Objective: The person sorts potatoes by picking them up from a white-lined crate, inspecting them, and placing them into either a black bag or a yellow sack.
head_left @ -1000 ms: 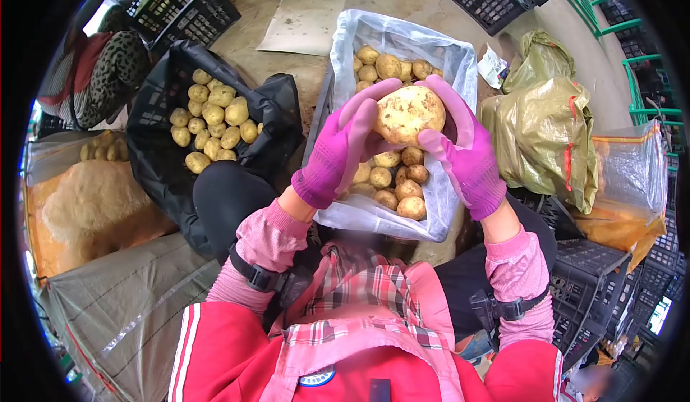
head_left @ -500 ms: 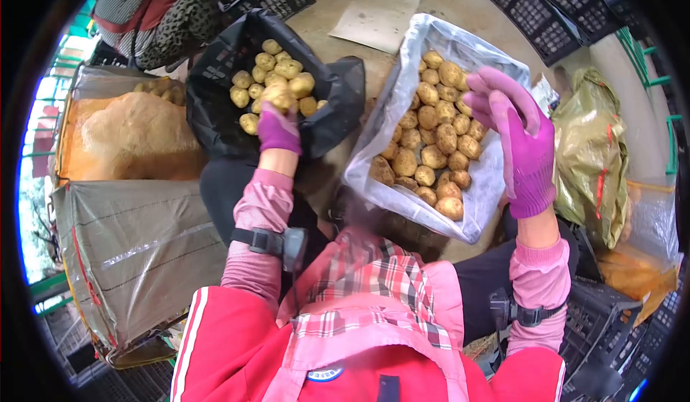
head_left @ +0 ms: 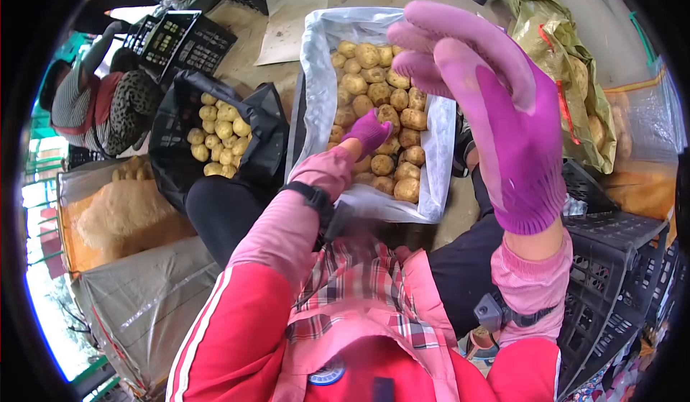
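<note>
My left hand [head_left: 367, 133], in a purple glove, reaches into the crate lined with white film [head_left: 322, 60]. Its fingers are bunched against a brownish potato [head_left: 389, 116] among many others, and the glove partly hides the grip. My right hand [head_left: 496, 107], gloved in pink and purple, is raised close to the camera over the crate's right side. Its fingers are stretched out and hold nothing. To the left, a black-lined container [head_left: 172, 132] has cleaner, yellower potatoes [head_left: 221, 130] in it.
Another person [head_left: 108, 107] crouches at the far left. Black plastic crates [head_left: 183, 42] stand behind, with another crate [head_left: 611, 280] at right. A flat board [head_left: 291, 24] lies on the floor. An olive sack [head_left: 564, 71] stands at right, and a covered stack [head_left: 144, 294] at left.
My left hand has left the black-lined container, where it held a potato, and moved right into the white-lined crate. My right hand stays raised, now nearer the camera. The view has shifted right.
</note>
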Motion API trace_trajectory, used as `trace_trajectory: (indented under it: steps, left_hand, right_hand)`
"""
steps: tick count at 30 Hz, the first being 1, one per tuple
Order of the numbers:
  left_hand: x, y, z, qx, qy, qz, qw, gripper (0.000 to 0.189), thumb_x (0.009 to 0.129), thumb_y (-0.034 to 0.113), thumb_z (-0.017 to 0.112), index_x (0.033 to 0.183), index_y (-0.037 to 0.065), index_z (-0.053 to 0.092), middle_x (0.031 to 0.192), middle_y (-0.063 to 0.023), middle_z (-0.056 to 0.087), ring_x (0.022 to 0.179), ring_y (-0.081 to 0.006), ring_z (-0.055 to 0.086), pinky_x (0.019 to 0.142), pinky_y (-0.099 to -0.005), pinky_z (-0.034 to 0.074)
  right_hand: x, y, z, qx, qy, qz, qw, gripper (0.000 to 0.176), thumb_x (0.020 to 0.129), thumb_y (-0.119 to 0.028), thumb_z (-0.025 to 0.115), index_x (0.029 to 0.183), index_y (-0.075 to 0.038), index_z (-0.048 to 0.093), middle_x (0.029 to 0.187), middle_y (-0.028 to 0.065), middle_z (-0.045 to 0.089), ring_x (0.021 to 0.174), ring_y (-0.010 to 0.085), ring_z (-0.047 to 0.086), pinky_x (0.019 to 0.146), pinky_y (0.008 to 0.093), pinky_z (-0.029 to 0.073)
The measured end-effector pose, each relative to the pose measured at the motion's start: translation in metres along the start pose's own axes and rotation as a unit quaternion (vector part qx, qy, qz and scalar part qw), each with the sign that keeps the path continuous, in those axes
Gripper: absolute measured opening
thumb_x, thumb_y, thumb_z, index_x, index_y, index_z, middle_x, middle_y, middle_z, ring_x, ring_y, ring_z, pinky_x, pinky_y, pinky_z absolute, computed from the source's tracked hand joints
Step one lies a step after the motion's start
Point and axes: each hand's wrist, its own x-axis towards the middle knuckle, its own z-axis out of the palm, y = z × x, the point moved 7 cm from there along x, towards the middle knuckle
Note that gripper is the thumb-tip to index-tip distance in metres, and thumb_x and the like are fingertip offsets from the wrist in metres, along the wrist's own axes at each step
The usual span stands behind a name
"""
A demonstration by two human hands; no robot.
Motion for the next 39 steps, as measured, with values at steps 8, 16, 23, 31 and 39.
trace_trajectory:
  steps: [8, 16, 23, 31, 39]
  left_hand:
    - [0.044, -0.027, 0.051, -0.131, 0.203, -0.272, 0.931, 0.078, 0.083, 0.052, 0.070, 0.134, -0.004, 0.052, 0.131, -0.0260, 0.060, 0.121, -0.0356, 0.061, 0.100, -0.0429, 0.050]
    - [-0.058, 0.057, -0.058, -0.650, -0.305, 0.010, 0.696, 0.053, 0.103, 0.039, 0.053, 0.145, 0.008, 0.041, 0.145, -0.0115, 0.048, 0.130, -0.0281, 0.052, 0.109, -0.0467, 0.047]
    - [-0.193, 0.100, -0.143, -0.676, -0.269, 0.199, 0.656, 0.060, 0.105, 0.039, 0.048, 0.154, 0.012, 0.027, 0.148, -0.0075, 0.046, 0.135, -0.0251, 0.049, 0.110, -0.0465, 0.045]
    - [-0.201, 0.089, -0.146, -0.528, -0.093, 0.237, 0.810, 0.056, 0.107, 0.045, 0.038, 0.150, 0.010, 0.032, 0.143, -0.0143, 0.050, 0.122, -0.0305, 0.059, 0.105, -0.0414, 0.050]
    - [-0.201, 0.088, -0.139, -0.650, -0.162, 0.172, 0.722, 0.062, 0.105, 0.047, 0.041, 0.156, 0.017, 0.021, 0.146, -0.0116, 0.045, 0.126, -0.0306, 0.057, 0.100, -0.0448, 0.054]
  right_hand:
    - [-0.004, 0.024, -0.049, -0.006, 0.062, 0.069, 0.996, 0.038, 0.101, -0.020, 0.053, 0.130, 0.005, 0.058, 0.117, 0.0177, 0.068, 0.104, 0.0224, 0.067, 0.096, 0.0350, 0.052]
    - [-0.003, 0.033, -0.017, -0.021, 0.012, 0.061, 0.998, 0.033, 0.101, -0.013, 0.055, 0.129, 0.005, 0.059, 0.116, 0.0145, 0.069, 0.103, 0.0191, 0.067, 0.096, 0.0323, 0.052]
    - [-0.008, 0.091, 0.037, -0.078, -0.113, 0.148, 0.979, 0.058, 0.090, -0.024, 0.073, 0.139, -0.003, 0.051, 0.130, 0.0164, 0.061, 0.119, 0.0208, 0.060, 0.096, 0.0331, 0.051]
    - [0.002, 0.109, 0.078, -0.104, -0.177, 0.137, 0.969, 0.088, 0.088, -0.048, 0.074, 0.149, 0.002, 0.036, 0.138, 0.0218, 0.054, 0.128, 0.0252, 0.053, 0.105, 0.0352, 0.044]
    - [0.006, 0.118, 0.077, -0.105, -0.144, 0.154, 0.972, 0.067, 0.096, -0.049, 0.063, 0.140, 0.000, 0.052, 0.123, 0.0175, 0.065, 0.114, 0.0209, 0.062, 0.098, 0.0332, 0.048]
